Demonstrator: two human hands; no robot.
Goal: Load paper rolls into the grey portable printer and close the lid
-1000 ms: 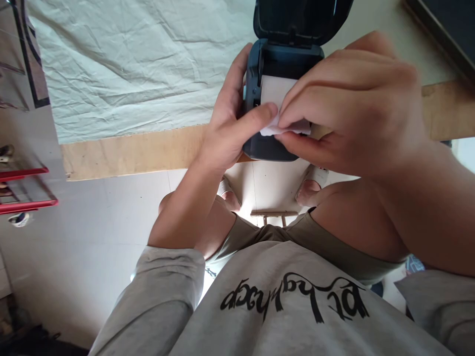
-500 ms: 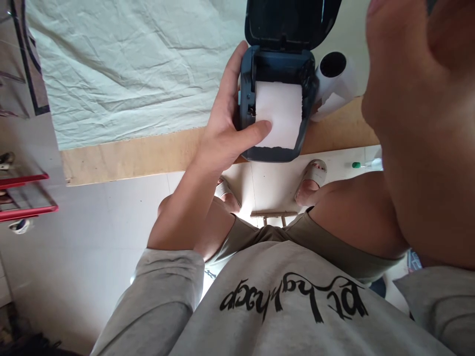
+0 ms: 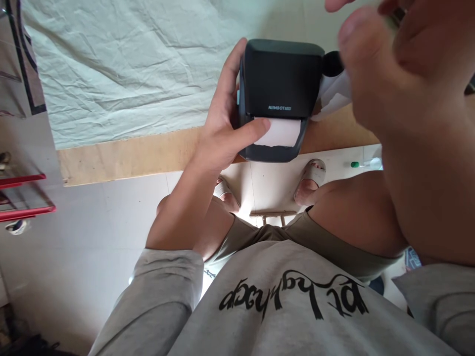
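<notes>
A dark label printer [image 3: 284, 79], marked NIIMBOT, is held upright at the table's front edge with its black lid down. My left hand [image 3: 222, 131] is closed around its left side, the fingers behind and the thumb pressed on the strip of white label paper [image 3: 282, 132] that comes out below the lid. My right hand [image 3: 393, 74] is raised close to the camera on the right, large and partly cut off by the top edge. Its thumb and fingers are apart and I see nothing between them. A white paper roll with a black core [image 3: 334, 91] stands behind the printer, partly hidden by my right hand.
A wrinkled pale green cloth [image 3: 129, 69] covers the table, whose bare wooden edge [image 3: 126, 160] shows in front. A red-edged rack [image 3: 27, 212] stands at the far left. A bottle with a green cap [image 3: 369, 164] lies on the floor, to the right of my sandalled feet [image 3: 313, 175].
The printer's lid has swung down from open to lowered, covering most of the paper. My right hand has shifted left and its fingers show more. My left hand keeps its hold.
</notes>
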